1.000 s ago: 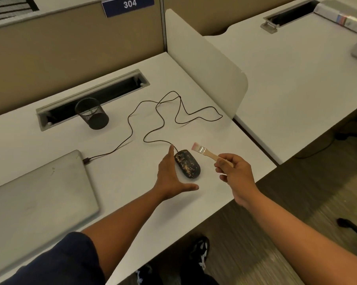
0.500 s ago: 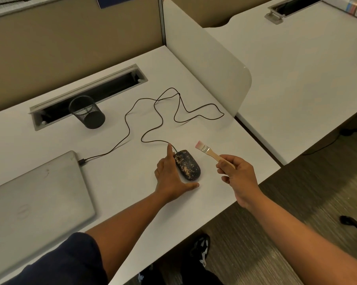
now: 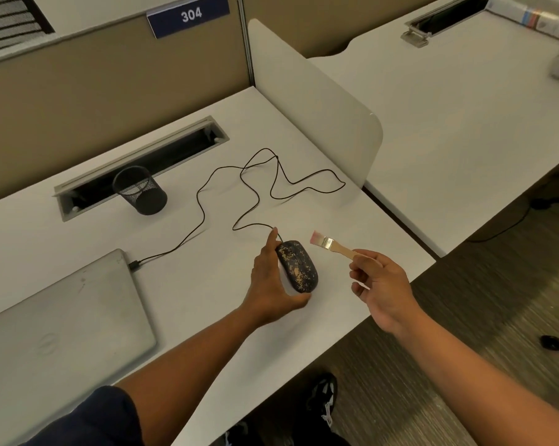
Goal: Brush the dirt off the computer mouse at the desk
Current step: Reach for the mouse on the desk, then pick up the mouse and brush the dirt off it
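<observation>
The black computer mouse (image 3: 299, 268), speckled with tan dirt, lies on the white desk (image 3: 207, 284) near its front right corner. My left hand (image 3: 268, 281) holds it from the left: the index finger reaches along its side to the cable end and the thumb wraps round its near end. To the right of the mouse, my right hand (image 3: 379, 284) pinches the wooden handle of a small brush (image 3: 331, 245). The brush's pink bristles point left and hover just right of the mouse's front, apart from it.
The mouse cable (image 3: 265, 188) loops across the desk to a closed grey laptop (image 3: 62, 326) at the left. A black mesh cup (image 3: 140, 189) stands by the cable slot (image 3: 136, 165). A white divider (image 3: 320, 107) borders the desk's right side. The desk's front edge is close.
My left hand has closed in against the mouse, its thumb now round the near end. The brush in my right hand has stayed about where it was.
</observation>
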